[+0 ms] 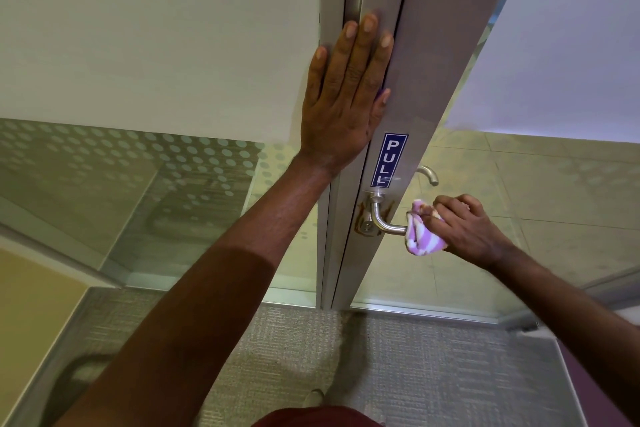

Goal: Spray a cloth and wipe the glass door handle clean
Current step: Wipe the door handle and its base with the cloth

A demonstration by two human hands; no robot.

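a: where is the left hand [346, 94] resting?
b: fingers straight, flat on the door frame [412, 87].
a: and the right hand [462, 229]?
b: it's gripping the striped cloth [420, 236], bunched around the door handle [382, 222] end.

Pink-and-white striped cloth [424, 236]; blue PULL sticker [389, 160]

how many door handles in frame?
2. One lever handle on the near face of the door, its end wrapped by the cloth in the right hand; a second handle shows beyond the door's far side.
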